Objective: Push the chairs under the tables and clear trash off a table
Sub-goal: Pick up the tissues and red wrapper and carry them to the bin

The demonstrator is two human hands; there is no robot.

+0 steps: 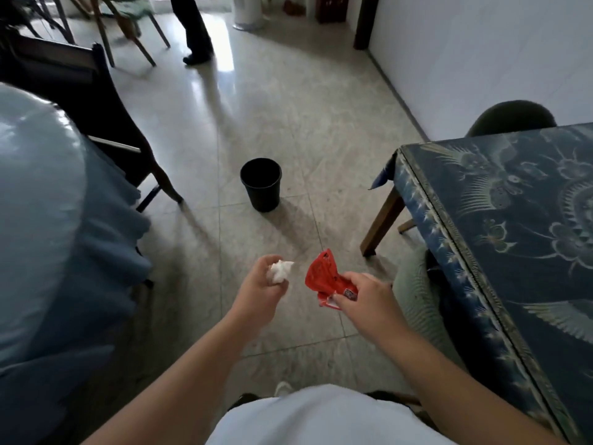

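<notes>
The fingers [272, 285] of the left hand [260, 289] are curled tight round a crumpled white tissue [280, 270], and a bit of the tissue is seen poking out at the top of the fist. A red wrapper [324, 277] is pinched by the thumb and fingers of the right hand [365, 298], and the wrapper is bent and sticks up to the left of that hand. Both hands are held out over the pale tiled floor [288, 123], close to each other but not touching. A black bin [261, 184] is seen standing upright on the floor, farther ahead of the hands and well apart from them. A table with a dark blue patterned cover [513, 220] is seen on the right, and a green cushioned chair [417, 300] is tucked partly under its near edge. Another dark chair back [510, 118] is seen behind that table, by the white wall. On the left, a table under a plain blue cloth [48, 203] is seen, with a dark wooden chair [96, 107] just beside it. More chairs [128, 24] and the legs of another person [192, 27] are seen far back in the room. A white shirt [321, 419] is seen at the bottom.
</notes>
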